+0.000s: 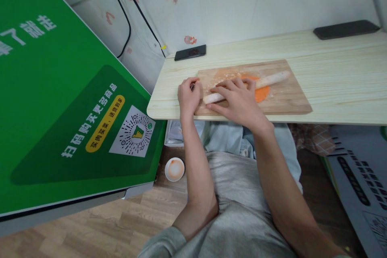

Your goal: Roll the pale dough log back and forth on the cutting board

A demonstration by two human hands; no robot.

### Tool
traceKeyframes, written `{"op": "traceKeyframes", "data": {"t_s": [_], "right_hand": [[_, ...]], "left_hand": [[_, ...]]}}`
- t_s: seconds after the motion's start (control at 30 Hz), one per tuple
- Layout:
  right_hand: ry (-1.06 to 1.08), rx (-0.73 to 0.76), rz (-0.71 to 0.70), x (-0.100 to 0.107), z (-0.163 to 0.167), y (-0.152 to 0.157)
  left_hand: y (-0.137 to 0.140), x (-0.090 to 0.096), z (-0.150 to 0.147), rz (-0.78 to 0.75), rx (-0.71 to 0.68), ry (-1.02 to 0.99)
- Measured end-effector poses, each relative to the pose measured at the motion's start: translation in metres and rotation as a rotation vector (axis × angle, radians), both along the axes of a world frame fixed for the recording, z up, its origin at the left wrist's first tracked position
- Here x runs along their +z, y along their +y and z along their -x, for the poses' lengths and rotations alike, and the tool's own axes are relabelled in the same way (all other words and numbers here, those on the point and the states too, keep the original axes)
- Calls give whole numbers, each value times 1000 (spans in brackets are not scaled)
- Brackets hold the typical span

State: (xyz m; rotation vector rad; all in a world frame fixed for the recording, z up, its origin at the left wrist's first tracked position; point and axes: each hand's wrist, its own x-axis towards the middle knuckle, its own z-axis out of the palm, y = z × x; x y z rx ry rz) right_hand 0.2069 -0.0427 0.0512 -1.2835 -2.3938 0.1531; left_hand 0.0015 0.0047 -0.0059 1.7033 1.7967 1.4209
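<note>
A wooden cutting board (290, 102) lies near the front edge of the table, with a flat orange piece of dough (262, 94) on it. Across the dough, slanting up to the right, is a pale, floury rolling pin (273, 78). My right hand (237, 98) rests over the pin's left part, fingers curved across it and thumb near its left end. At the board's left edge my left hand (189, 96) is closed, fingers bent together. Something small and dark shows between its thumb and fingers, too hidden to name.
A phone (190, 53) lies at the table's back left, and a black flat object (346, 29) at the back right. A large green panel (75, 109) stands at the left. Below the table is a white bowl (174, 169). Cables hang along the wall.
</note>
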Motion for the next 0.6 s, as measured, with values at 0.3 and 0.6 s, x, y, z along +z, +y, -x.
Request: {"op": "traceKeyframes", "data": {"t_s": [0.3, 0.6], "right_hand": [[-4, -1, 8, 1, 0, 0], [-15, -10, -2, 1, 1, 0]], "left_hand": [[1, -1, 1, -11, 0, 8], [1, 0, 2, 12, -10, -3]]}}
